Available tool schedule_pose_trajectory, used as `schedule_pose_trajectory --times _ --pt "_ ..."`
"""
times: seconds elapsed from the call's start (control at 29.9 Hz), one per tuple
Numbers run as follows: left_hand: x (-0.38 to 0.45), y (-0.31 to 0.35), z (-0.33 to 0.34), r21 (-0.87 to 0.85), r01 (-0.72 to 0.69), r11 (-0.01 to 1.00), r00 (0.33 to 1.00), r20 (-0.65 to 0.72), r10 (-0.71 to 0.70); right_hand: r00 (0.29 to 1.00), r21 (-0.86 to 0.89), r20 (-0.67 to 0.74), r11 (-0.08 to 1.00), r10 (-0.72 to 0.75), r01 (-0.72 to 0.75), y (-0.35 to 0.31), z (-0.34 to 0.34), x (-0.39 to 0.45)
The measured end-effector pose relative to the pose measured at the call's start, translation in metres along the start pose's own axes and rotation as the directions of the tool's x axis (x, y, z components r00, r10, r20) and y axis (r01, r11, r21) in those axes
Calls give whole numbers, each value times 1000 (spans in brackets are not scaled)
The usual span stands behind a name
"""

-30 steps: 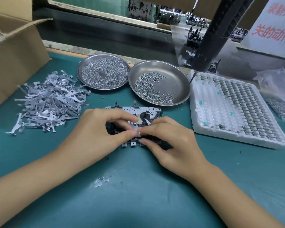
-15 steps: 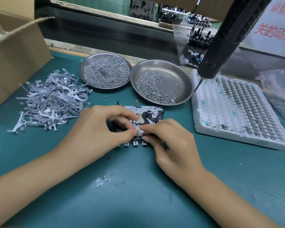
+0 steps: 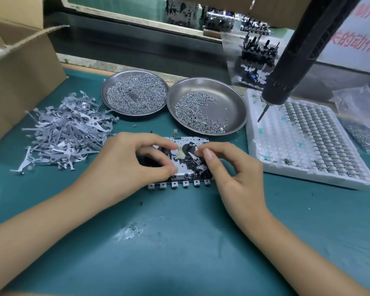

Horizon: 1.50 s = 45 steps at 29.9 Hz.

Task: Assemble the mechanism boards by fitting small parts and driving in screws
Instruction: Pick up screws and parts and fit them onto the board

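Observation:
A metal mechanism board [image 3: 185, 162] with black gears and a row of square tabs lies flat on the green mat. My left hand [image 3: 135, 162] rests on its left part, thumb and fingers pinched against the board. My right hand [image 3: 229, 167] is at the board's right side, thumb and forefinger pinched on a small metal part by the black hub; the part is mostly hidden. A pile of grey stamped metal levers [image 3: 66, 130] lies to the left. Two steel dishes, the left dish [image 3: 107, 86] and the right dish [image 3: 235, 107], hold small screws and springs.
A black electric screwdriver [image 3: 295, 60] hangs over a white foam tray [image 3: 265, 146] of small parts at right. A plastic bag of parts [image 3: 361, 129] lies far right. An open cardboard box [image 3: 19, 71] stands at left. Finished mechanisms sit behind.
My hands have drawn slightly apart, so more of the board's centre shows. My right hand shifted right and up toward the black hub. The hanging screwdriver swung a little to the right.

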<state>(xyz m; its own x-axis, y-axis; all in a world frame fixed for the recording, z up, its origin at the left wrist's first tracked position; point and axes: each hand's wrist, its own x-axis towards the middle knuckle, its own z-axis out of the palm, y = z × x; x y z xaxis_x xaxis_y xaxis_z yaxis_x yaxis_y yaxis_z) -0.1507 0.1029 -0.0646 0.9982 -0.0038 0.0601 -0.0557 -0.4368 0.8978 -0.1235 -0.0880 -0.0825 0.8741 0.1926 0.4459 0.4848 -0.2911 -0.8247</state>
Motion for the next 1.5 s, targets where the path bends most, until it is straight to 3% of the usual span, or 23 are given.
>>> schedule_pose_trajectory --times 0.1,0.33,0.4,0.5,0.57,0.67,0.8,0.94,1.3,1.4,1.5 --pt "2 -2 -2 -7 -15 1000 1000 25 15 996 91 0 992 88 -87 -2 1 1" --pt "4 -1 -2 -64 -77 995 995 61 81 996 104 -9 991 86 -85 -5 1 1" --pt "7 1 -4 -26 -134 991 991 -19 134 996 113 -14 990 83 -81 -5 1 0" --pt "22 2 -16 180 -162 970 941 -269 207 997 115 -24 991 72 -68 -4 1 0" --pt "33 2 -29 405 -98 909 905 -343 250 997 117 -28 991 71 -68 -3 1 -1" --pt "44 0 -43 658 18 753 925 -297 237 997 122 -30 990 78 -74 -2 1 -1" --pt "45 -2 -39 805 65 590 967 -198 163 996 117 -31 990 79 -74 -1 2 -1" --pt "45 -16 -33 872 36 488 956 -173 239 998 95 -28 994 53 -50 1 3 -1" --pt "47 -27 -25 865 26 501 939 -193 285 998 91 -37 995 46 -43 2 2 0" --pt "43 -19 -20 756 -45 654 915 -232 331 998 106 -42 993 49 -45 0 3 0" --pt "33 -1 -13 415 -161 895 902 -306 304 998 161 -22 986 55 -51 -2 2 0"
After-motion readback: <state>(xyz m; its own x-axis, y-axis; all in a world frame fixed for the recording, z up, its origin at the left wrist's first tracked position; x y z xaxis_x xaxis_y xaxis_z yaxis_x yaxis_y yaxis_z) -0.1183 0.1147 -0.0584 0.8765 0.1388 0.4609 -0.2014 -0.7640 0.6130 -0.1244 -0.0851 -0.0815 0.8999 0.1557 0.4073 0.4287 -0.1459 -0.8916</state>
